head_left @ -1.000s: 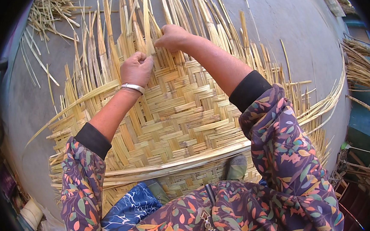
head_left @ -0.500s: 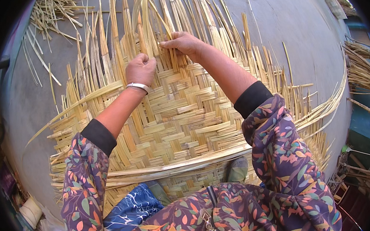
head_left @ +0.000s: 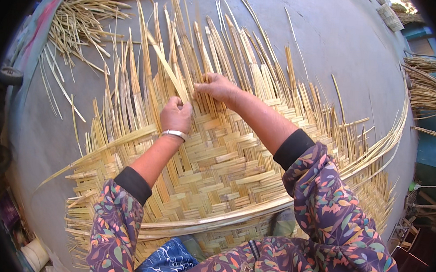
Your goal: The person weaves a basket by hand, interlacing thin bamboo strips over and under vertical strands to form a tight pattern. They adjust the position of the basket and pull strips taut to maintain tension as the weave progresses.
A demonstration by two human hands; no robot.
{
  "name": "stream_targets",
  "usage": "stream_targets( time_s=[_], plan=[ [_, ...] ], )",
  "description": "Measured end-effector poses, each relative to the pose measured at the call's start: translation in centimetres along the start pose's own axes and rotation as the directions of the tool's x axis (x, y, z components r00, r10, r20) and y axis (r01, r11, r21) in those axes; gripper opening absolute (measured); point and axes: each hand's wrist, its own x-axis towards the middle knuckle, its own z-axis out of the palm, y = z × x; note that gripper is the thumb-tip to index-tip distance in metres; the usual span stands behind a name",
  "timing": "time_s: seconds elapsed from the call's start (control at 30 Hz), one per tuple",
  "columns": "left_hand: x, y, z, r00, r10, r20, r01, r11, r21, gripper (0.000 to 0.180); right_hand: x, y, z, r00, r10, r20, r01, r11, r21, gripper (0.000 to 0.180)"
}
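A partly woven mat (head_left: pixel 221 159) of split cane or reed strips lies in front of me, its loose strip ends fanning out on the far side. My left hand (head_left: pixel 176 115), with a silver bangle at the wrist, is closed by the weave's far edge, around the base of a pale reed strip (head_left: pixel 168 71) that slants up to the left. Just right of it, my right hand (head_left: pixel 218 89) pinches among the upright reed strips, thumb and fingers together. Its fingertips partly hide what they grip. One loose strip (head_left: pixel 100 150) lies crosswise at the mat's left.
Beyond the mat at far left lies a heap of loose reeds (head_left: pixel 77 22) on the grey floor (head_left: pixel 331 38). Bundled stalks (head_left: pixel 429 85) rest at the right edge. Long bent strips (head_left: pixel 387 143) curve up from the mat's right side. My shoe (head_left: pixel 283 224) is on the near weave.
The view has shifted, so the mat appears lower and further right. A pale strip now slants to the upper left between my hands. Both hands stay close together at the weave's far edge.
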Motion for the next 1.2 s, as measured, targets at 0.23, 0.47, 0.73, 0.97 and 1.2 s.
stream_targets(
  time_s=[0.23,0.47,0.73,0.97,1.2],
  plan=[
    [-1.0,2.1,-0.9,0.994,0.038,0.100,-0.056,0.981,0.186,0.018,-0.4,0.5,0.0,0.996,-0.005,0.089,-0.011,0.983,0.182,0.032],
    [0.0,1.2,-1.2,0.920,0.243,0.308,-0.314,0.926,0.207,0.020,0.2,1.3,-1.1,0.995,-0.079,0.068,0.053,0.948,0.314,0.028],
    [0.9,0.7,-1.4,0.898,0.163,0.409,-0.261,0.945,0.197,0.019,-2.1,4.8,-2.1,0.929,-0.065,-0.365,0.162,0.956,0.244,0.012],
    [-2.1,-0.2,-1.3,0.928,0.253,0.273,-0.282,0.957,0.071,0.029,-3.6,7.2,-0.9,0.826,-0.114,-0.553,0.132,0.991,-0.008,0.013],
    [-3.2,0.8,-1.7,0.786,0.506,0.355,-0.617,0.612,0.494,0.028,-2.6,8.2,-0.9,0.768,-0.277,-0.577,0.124,0.949,-0.291,0.014]
  ],
)
